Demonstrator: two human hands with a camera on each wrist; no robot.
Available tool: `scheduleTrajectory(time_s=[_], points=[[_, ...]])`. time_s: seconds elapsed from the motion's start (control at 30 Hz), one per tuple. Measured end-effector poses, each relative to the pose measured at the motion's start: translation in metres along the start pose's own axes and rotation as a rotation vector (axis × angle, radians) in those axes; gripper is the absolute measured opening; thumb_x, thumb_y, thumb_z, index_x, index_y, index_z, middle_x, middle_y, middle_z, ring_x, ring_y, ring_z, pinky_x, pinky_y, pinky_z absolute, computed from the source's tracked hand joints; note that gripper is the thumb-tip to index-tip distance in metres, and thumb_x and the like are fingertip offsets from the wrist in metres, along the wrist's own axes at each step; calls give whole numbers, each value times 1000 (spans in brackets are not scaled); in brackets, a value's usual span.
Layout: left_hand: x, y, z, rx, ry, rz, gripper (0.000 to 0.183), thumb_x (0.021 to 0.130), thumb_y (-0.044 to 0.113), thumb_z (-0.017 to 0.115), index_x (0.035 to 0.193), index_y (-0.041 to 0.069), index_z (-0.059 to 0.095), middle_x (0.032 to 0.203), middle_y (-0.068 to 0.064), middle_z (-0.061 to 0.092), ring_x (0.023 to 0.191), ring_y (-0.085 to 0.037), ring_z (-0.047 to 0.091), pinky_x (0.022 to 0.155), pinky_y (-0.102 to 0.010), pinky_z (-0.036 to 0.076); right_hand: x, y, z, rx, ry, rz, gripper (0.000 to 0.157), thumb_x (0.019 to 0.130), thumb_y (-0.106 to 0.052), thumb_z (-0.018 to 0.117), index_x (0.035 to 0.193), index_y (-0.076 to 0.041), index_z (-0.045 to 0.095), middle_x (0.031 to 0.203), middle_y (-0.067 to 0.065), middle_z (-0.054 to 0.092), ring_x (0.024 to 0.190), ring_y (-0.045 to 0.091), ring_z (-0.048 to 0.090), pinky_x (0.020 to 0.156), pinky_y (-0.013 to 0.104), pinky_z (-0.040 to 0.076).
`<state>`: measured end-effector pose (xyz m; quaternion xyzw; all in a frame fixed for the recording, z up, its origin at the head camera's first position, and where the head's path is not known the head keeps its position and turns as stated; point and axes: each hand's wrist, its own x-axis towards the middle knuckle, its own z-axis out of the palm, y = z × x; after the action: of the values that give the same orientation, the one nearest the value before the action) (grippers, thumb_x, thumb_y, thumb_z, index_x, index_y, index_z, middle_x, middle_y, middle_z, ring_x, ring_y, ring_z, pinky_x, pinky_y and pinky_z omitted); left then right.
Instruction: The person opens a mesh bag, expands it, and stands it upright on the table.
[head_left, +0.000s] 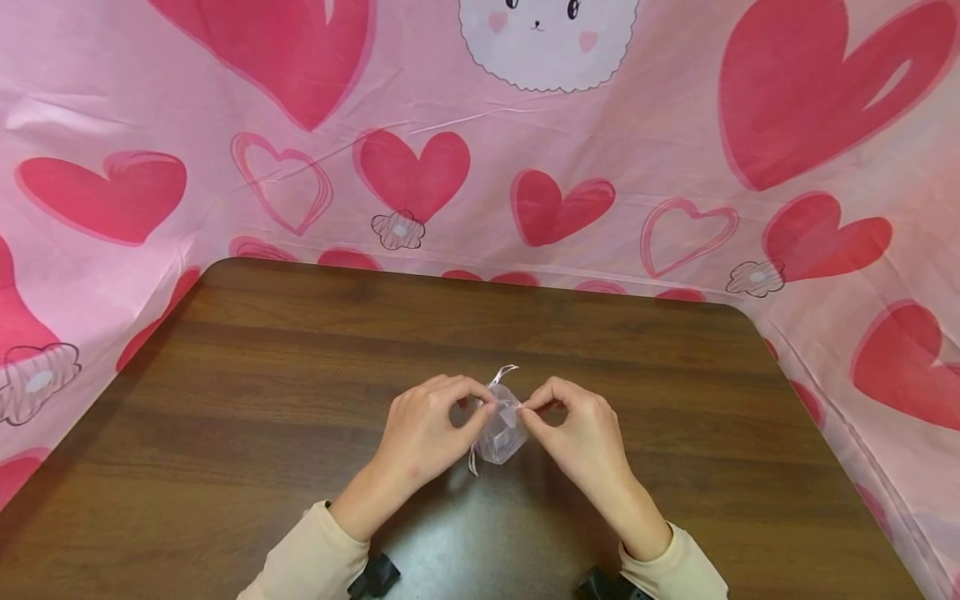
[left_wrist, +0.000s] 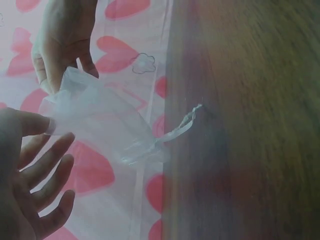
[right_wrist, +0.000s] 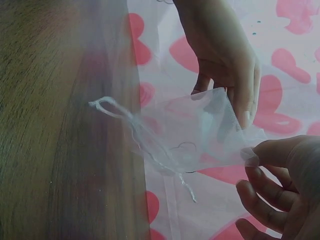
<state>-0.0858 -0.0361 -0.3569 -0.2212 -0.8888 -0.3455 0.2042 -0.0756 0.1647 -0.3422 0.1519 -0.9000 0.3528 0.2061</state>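
Note:
A small sheer white drawstring pouch [head_left: 501, 437] is held up between my two hands above the table. My left hand [head_left: 431, 421] pinches one side of it between thumb and index finger. On the other side, the thumb and index finger of my right hand [head_left: 581, 425] pinch it as well. White cord [right_wrist: 110, 105] loops out from the far end of the pouch in the right wrist view, and another cord end hangs beside it. Through the thin mesh [left_wrist: 110, 115] in the left wrist view, the hearts behind show faintly; whether anything lies inside I cannot tell.
Beneath my hands lies a dark brown wooden table [head_left: 337, 350] with rounded far corners. A pink cloth [head_left: 480, 108] printed with red hearts hangs behind it and along the sides. Black wrist gear [head_left: 375, 575] shows near the front edge, under the beige sleeves [head_left: 311, 554].

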Motion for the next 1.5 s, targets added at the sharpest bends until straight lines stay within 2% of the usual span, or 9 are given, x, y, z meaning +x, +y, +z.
scheduleTrajectory(time_s=[0.33, 0.47, 0.57, 0.7, 0.83, 1.0, 1.13, 1.3, 1.5], points=[[-1, 2, 1, -36, 0, 33, 13, 82, 32, 81, 91, 28, 72, 73, 11, 61, 65, -6, 55, 53, -25, 40, -1, -1, 0, 24, 4, -3, 25, 71, -1, 84, 76, -20, 67, 75, -11, 68, 74, 11, 65, 69, 39, 54], [-1, 1, 2, -45, 3, 58, 26, 78, 39, 84, 100, 29, 74, 76, 13, 64, 68, -2, 55, 54, -24, 40, -2, 0, 1, 44, -3, -57, 26, 71, 0, 85, 77, -20, 68, 76, -12, 67, 73, 7, 64, 67, 33, 52], [-1, 1, 2, -45, 17, 80, 29, 76, 40, 85, 101, 29, 76, 78, 16, 65, 70, 0, 56, 55, -24, 42, -1, 0, 2, 113, -28, -119, 25, 73, 2, 84, 80, -18, 71, 78, -11, 68, 74, 8, 65, 66, 32, 52], [1, 0, 1, -55, 72, 102, 15, 79, 36, 84, 91, 29, 79, 85, 21, 67, 77, 0, 59, 58, -24, 46, 0, 1, 2, 220, -76, -166, 20, 78, 2, 82, 87, -14, 75, 83, -7, 71, 79, 8, 65, 71, 29, 53], [3, -1, 0, -75, 155, 109, 10, 79, 32, 85, 84, 27, 79, 87, 19, 69, 77, 0, 61, 57, -24, 46, 0, 1, 3, 257, -85, -169, 20, 81, 1, 79, 95, -13, 75, 86, -5, 71, 79, 8, 64, 72, 24, 51], [4, -1, -1, -76, 220, 94, 12, 77, 26, 87, 83, 24, 77, 77, 15, 70, 61, 0, 50, 51, -22, 38, -1, -2, 1, 201, -112, -106, 21, 81, -11, 83, 101, -14, 76, 85, -13, 68, 78, 8, 64, 71, 26, 51], [3, -1, -1, -75, 241, 76, 14, 75, 22, 88, 84, 21, 77, 75, 10, 70, 60, -6, 55, 51, -24, 40, -2, -4, 1, 121, -151, -67, 22, 79, -22, 85, 99, -16, 77, 81, -16, 66, 78, 6, 64, 69, 29, 49], [3, -2, -1, -45, 259, 48, 17, 72, 20, 90, 83, 22, 77, 73, 9, 69, 60, -6, 55, 51, -25, 40, -1, -3, 2, 85, -116, -91, 14, 80, -10, 83, 93, -14, 79, 84, -9, 72, 80, 7, 67, 69, 33, 52], [3, -4, -1, 55, 273, 38, 22, 71, 15, 90, 85, 27, 78, 68, 13, 66, 59, -7, 56, 52, -29, 41, 0, -2, 2, 93, -41, -81, 18, 75, 1, 83, 86, -13, 80, 81, -7, 73, 78, 8, 68, 68, 31, 52]])
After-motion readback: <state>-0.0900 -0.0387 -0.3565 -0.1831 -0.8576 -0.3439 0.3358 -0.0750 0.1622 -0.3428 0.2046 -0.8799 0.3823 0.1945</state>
